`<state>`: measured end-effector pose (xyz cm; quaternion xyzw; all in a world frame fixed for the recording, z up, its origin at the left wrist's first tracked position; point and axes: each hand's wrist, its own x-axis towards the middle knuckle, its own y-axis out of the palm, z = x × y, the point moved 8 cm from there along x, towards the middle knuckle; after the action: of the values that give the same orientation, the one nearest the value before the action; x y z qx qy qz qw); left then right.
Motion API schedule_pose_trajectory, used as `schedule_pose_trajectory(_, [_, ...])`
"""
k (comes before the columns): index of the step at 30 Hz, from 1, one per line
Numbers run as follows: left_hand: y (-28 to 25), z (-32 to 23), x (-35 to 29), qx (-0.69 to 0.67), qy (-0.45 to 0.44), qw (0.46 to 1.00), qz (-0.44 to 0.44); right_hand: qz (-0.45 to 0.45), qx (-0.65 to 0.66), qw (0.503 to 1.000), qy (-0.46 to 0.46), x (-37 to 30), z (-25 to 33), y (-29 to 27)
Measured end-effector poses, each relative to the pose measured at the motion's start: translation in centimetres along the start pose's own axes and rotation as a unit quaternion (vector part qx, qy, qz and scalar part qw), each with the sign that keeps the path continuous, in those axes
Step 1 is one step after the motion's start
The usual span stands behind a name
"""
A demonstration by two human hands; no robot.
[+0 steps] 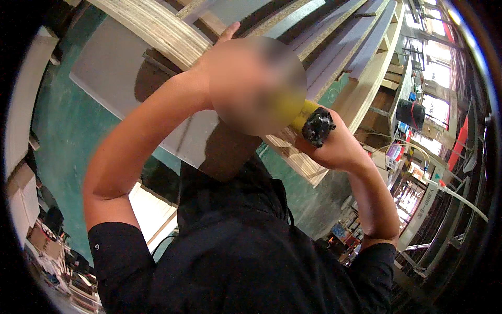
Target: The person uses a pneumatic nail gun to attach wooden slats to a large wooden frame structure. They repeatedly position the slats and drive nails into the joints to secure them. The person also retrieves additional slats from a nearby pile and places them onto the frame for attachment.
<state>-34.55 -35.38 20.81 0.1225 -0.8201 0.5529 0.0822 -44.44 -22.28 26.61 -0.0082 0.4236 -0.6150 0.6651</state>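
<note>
My left arm reaches up across a grey panel [107, 68] to a thick plywood edge [151, 29]. One finger of my left hand [228, 34] is stretched out beyond that edge. A round blurred patch covers its other fingers and whatever they touch. On the right, my right hand [337, 149] is closed around a yellow power tool [299, 118] with a black, lobed end [318, 127]. The tool's front part goes into the blur, so its exact kind does not show. Below it a plywood corner [311, 170] sticks out toward me.
Long grey-faced boards [334, 47] lie side by side ahead. Beneath is a green floor [57, 120]. Pale stacked sheets [26, 99] stand at the left. A black bin [410, 114], a pale hose [465, 201] and metal racks [444, 225] occupy the right side.
</note>
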Motion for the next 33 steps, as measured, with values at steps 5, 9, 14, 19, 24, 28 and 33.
schedule_pose_trajectory(5, [-0.2, 0.0, 0.3, -0.028, -0.008, 0.999, 0.021, 0.000, 0.006, 1.000, 0.018, 0.1, 0.1, -0.1])
schedule_pose_trajectory(9, [0.4, 0.4, 0.3, -0.016, -0.009, 0.999, 0.036, 0.007, -0.005, 1.000, 0.027, 0.4, 0.4, -0.3])
schedule_pose_trajectory(14, [-0.1, 0.3, 1.0, -0.073, -0.029, 0.989, 0.125, 0.007, 0.003, 0.999, 0.041, 0.1, 0.1, -0.3])
schedule_pose_trajectory(19, [1.8, 0.8, 0.4, -0.057, -0.035, 0.990, 0.123, 0.018, 0.004, 0.996, 0.090, 0.1, 0.8, -0.4])
schedule_pose_trajectory(24, [1.1, 0.8, 0.4, -0.068, -0.035, 0.990, 0.122, 0.023, -0.015, 0.996, 0.089, 0.1, 0.8, -0.4])
schedule_pose_trajectory(28, [1.2, 0.7, 0.5, -0.075, -0.030, 0.990, 0.112, 0.014, -0.024, 0.997, 0.067, 0.0, 0.5, -0.3])
schedule_pose_trajectory(33, [1.5, 0.6, 0.6, -0.071, -0.031, 0.990, 0.116, 0.027, -0.024, 0.997, 0.063, -0.2, 0.0, -0.1])
